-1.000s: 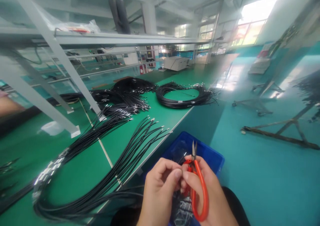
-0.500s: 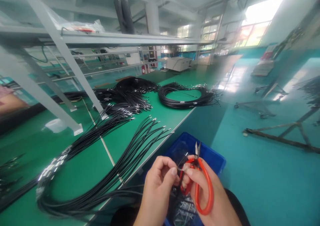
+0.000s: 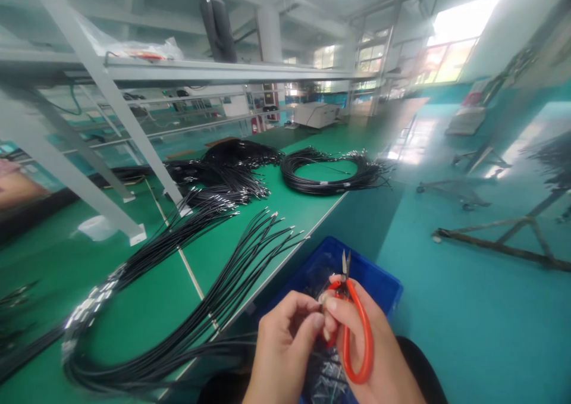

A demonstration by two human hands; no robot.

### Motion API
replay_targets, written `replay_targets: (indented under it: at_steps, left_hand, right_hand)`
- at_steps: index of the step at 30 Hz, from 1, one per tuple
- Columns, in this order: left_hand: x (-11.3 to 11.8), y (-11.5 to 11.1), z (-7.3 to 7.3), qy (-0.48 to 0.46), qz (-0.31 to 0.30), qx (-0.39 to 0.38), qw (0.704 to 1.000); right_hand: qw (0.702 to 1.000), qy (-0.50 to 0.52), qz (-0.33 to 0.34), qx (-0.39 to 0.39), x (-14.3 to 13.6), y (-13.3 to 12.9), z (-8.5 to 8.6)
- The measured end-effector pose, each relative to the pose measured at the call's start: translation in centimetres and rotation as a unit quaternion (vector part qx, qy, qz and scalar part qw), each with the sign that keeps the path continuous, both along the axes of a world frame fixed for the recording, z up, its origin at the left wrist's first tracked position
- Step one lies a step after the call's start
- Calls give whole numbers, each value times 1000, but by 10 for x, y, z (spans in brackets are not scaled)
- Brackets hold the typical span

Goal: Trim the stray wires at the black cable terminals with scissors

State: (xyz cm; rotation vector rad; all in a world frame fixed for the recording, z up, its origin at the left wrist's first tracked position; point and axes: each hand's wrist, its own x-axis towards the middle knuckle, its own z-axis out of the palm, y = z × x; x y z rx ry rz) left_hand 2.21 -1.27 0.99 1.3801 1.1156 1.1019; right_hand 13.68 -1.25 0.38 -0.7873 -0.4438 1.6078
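Observation:
A pair of red-handled scissors (image 3: pixel 366 338) rests in my right hand (image 3: pixel 379 347), one handle loop over the back of the palm, blades pointing up and slightly apart. The thumb and forefinger of that hand pinch close to the fingertips of my left hand (image 3: pixel 283 338). My left hand is closed in a pinch, on something too small and hidden to make out. Both hands are over a blue bin (image 3: pixel 379 282) holding small shiny pieces and clear plastic. Left of them, a bundle of black cables (image 3: pixel 236 267) with metal tips curves across the green bench, its lower part passing behind my left wrist.
More black cables (image 3: pixel 232 172) lie piled further back, beside a coiled cable ring (image 3: pixel 303 184). White shelf posts (image 3: pixel 129 118) rise from the green bench (image 3: pixel 165 309). A wheeled metal stand (image 3: pixel 504 246) is on the floor at right. Another person's arm (image 3: pixel 20 184) shows at far left.
My hands have drawn closer together, fingertips now meeting. The scissors have shifted slightly left. A thin strand seen between the fingers earlier is now mostly hidden.

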Motion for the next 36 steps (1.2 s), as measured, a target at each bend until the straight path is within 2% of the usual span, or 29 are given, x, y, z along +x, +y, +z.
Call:
replay_targets:
  at_steps: [4,7,11,16,19,23,25,31,34,36]
  left_hand:
    - [1,2,-5,-53,15,-41,998]
    - [-1,4,-8,-74,-6,-66,995]
    - [0,3,-10,-104,-21,-75,991]
    - [0,5,-9,-128,-6,-81,988]
    - [-1,5,-8,-102,3,-90,991]
    - [-1,4,-7,-24,42,-59,997]
    - [1,3,-8,28,68,-30,997]
    - [10,-3,-10,116,111,34,987]
    - [9,-3,-10,95,108,34,989]
    - [6,-1,-10,40,90,10,995]
  right_hand:
    - [999,-32,-9,18,0,3,3]
    - [995,-77,-60,20,-1,7,9]
    - [992,-101,-66,26,-3,9,15]
    - [990,-121,-65,35,-4,6,6]
    - [973,-209,-92,42,0,3,-2]
    - [918,-332,-196,96,2,-2,-4]
    - [898,-359,-222,123,-1,-5,-4]
    - [878,-421,-204,107,-5,-2,-9]
    - [877,-422,-205,104,-4,1,-14]
    - [873,-434,-198,97,-2,2,-16]
